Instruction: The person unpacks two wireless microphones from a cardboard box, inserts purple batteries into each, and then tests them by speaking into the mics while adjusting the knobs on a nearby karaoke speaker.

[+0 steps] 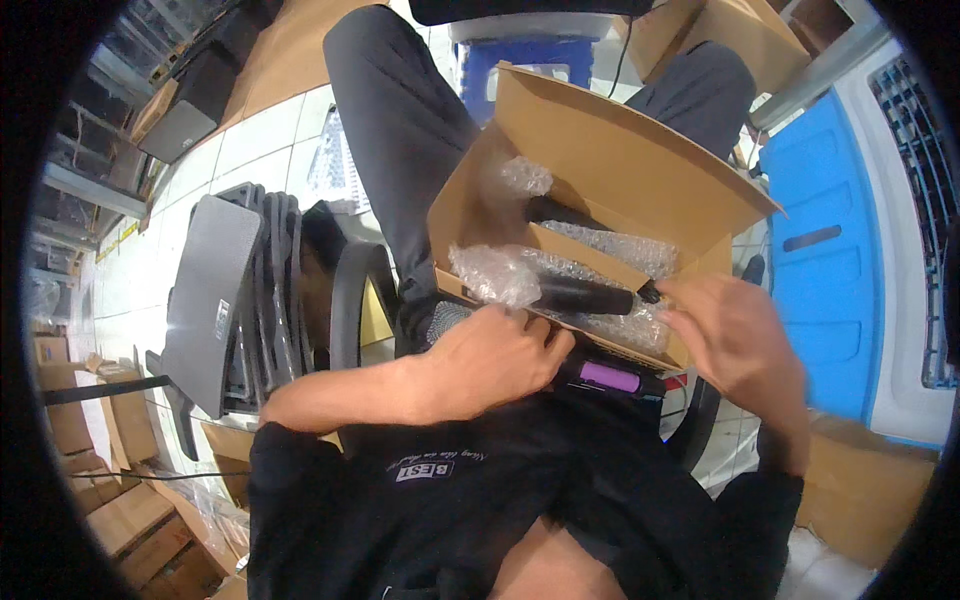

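Note:
An open cardboard box (pixel 620 150) rests on my lap, its lid flap raised on the far side. Inside lie two black handles, the nearer one (pixel 585 296) ending in a bubble-wrapped head (pixel 495 275); they look like microphones. A cardboard divider (pixel 585 252) separates them, and more bubble wrap (pixel 635 250) lies alongside. My left hand (pixel 480 360) curls its fingers at the box's near wall, beside the wrapped head. At the box's right end my right hand (pixel 730 325) pinches around a small dark piece and bubble wrap; exactly what it grips is hidden.
A rounded grey mesh (pixel 447 318) shows just beyond my left wrist. Near the box's front edge is a purple-labelled dark item (pixel 610 378). Grey speaker-like panels (pixel 215 300) stand at the left, a blue plastic panel (pixel 815 250) at the right. Cardboard boxes (pixel 130 515) pile at lower left.

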Motion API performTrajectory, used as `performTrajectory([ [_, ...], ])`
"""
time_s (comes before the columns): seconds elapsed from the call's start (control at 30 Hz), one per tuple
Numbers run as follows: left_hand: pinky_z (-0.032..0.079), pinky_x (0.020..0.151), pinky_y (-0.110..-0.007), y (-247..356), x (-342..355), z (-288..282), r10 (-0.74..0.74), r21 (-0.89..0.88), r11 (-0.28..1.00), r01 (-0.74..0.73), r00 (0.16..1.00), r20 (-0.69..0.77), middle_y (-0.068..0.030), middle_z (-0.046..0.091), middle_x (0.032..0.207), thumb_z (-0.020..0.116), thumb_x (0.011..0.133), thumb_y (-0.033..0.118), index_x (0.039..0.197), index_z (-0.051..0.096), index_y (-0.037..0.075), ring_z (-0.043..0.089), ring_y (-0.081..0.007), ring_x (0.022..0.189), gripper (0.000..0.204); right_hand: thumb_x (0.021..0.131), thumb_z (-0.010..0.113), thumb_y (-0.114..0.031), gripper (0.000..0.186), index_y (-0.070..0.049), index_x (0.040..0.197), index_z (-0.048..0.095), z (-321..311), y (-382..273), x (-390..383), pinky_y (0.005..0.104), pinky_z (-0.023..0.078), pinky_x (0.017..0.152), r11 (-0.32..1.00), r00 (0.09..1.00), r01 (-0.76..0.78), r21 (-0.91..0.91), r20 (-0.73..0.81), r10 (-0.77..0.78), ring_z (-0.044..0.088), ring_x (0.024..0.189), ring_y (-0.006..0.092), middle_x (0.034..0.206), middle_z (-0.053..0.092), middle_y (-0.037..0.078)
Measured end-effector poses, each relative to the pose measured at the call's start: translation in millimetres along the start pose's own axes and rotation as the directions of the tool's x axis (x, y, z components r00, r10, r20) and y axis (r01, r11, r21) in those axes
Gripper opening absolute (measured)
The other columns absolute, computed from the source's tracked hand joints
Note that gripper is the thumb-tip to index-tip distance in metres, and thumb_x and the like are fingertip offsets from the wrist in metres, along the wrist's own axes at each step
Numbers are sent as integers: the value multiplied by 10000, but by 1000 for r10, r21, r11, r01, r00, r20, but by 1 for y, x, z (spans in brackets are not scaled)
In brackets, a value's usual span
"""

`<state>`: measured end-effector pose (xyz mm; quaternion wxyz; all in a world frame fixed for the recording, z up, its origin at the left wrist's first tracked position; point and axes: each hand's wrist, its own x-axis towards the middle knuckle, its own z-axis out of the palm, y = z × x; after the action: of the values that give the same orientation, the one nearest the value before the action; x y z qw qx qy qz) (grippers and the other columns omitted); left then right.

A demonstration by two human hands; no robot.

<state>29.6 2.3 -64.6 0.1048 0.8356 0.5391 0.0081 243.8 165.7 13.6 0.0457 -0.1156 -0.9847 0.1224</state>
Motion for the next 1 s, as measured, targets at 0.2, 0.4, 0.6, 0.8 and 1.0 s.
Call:
performTrajectory([
  [0.2, 493, 836, -354, 15, -11, 5, 45, 161, 987, 2, 957, -288, -143, 631, 1071, 620, 825, 161, 1108, 649, -35, 598, -260, 1029, 345, 864, 715, -160, 303, 59, 1055, 628, 43, 13, 56, 407, 547, 814, 989, 970, 143, -33, 203, -134, 662, 938, 356, 934, 655, 199],
  [0.4, 470, 917, -398, 2, -10, 10, 93, 177, 984, -34, 937, -337, -143, 601, 1130, 614, 838, 194, 1171, 641, -13, 578, -270, 1062, 392, 787, 740, -120, 305, 79, 981, 615, 57, 1, 70, 411, 569, 747, 966, 971, 172, -192, 199, -133, 663, 970, 337, 974, 656, 216],
  [0.6, 452, 951, -440, 2, -9, 13, 83, 92, 995, -49, 904, -420, -122, 594, 1147, 675, 829, 262, 1201, 636, 33, 579, -276, 1066, 439, 759, 706, -73, 256, 73, 942, 603, 63, 1, 69, 455, 568, 694, 995, 960, 70, -77, 276, -46, 694, 879, 378, 935, 662, 263],
  [0.8, 447, 976, -482, -24, -5, -1, -42, -60, 998, 6, 782, -622, -122, 592, 1226, 818, 729, 425, 1278, 582, 71, 571, -328, 1121, 695, 783, 629, -25, 157, 81, 898, 622, 56, 0, 64, 476, 560, 718, 998, 933, 55, -41, 359, -36, 698, 887, 392, 842, 673, 268],
  [1.0, 446, 1004, -459, -39, -1, -4, -142, -349, 934, 71, 973, -181, -161, 588, 1315, 767, 785, 513, 1346, 520, 37, 565, -358, 1197, 776, 817, 645, -70, 157, 55, 911, 644, 44, -4, 45, 461, 558, 793, 992, 890, 114, 61, 437, -129, 689, 933, 390, 892, 688, 241],
])
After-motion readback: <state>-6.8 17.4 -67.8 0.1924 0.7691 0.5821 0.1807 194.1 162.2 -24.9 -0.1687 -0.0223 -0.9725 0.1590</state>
